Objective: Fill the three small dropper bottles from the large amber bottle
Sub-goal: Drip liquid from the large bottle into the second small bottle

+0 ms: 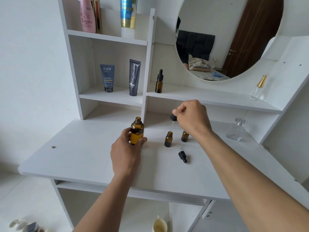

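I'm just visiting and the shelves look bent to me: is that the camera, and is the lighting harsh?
Head view: yes, the wide-angle lens splays the shelf upright and desk edges outward; light is soft and even, with only faint shadows by the large amber bottle; the glass tube of the dropper nearly vanishes against white; bottom-left corner is blurry.

A white laminate desk (75, 164) stands against a plain white wall (30, 64), topped by a white open shelf unit (120, 96) at its left and a long white ledge (209, 97) at its right. Above the ledge hangs a round mirror (242, 17), reflecting a brown wooden door (250, 39), a black padded headboard (197, 42) and a rumpled bed (209, 74). Soft, even light falls across the pale floor (21, 195) below.
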Demonstrator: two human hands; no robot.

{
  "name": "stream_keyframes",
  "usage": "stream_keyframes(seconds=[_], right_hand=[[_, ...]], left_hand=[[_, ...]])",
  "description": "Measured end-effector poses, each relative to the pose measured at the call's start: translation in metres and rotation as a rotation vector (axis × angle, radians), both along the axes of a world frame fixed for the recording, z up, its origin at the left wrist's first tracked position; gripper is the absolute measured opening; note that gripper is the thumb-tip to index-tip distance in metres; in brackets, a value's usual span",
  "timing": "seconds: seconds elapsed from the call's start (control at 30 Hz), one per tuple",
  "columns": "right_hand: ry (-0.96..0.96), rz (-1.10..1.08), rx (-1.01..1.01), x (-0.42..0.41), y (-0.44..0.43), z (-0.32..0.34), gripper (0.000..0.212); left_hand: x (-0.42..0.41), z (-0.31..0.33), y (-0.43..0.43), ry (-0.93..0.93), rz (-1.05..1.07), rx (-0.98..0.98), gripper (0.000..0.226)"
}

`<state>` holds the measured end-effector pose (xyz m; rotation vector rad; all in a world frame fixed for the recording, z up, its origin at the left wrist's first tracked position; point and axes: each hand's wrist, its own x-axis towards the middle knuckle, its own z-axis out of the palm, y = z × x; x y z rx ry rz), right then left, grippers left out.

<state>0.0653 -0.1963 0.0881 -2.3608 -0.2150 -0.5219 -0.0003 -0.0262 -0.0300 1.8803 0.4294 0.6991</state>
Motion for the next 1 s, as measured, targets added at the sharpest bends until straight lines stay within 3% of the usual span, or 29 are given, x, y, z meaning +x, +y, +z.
stream_keyframes(seconds=[0.37, 1.0], right_hand=[[-0.047, -0.043, -0.009, -0.006, -0.002, 0.016, 0.016], [-0.095, 0.118, 0.335, -0.014, 0.041, 0.062, 0.016]], left_hand=[[-0.001, 0.001, 0.0, -0.007, -0.002, 0.005, 0.042], [-0.002, 0.004, -0.001, 0.002, -0.001, -0.014, 0.042]])
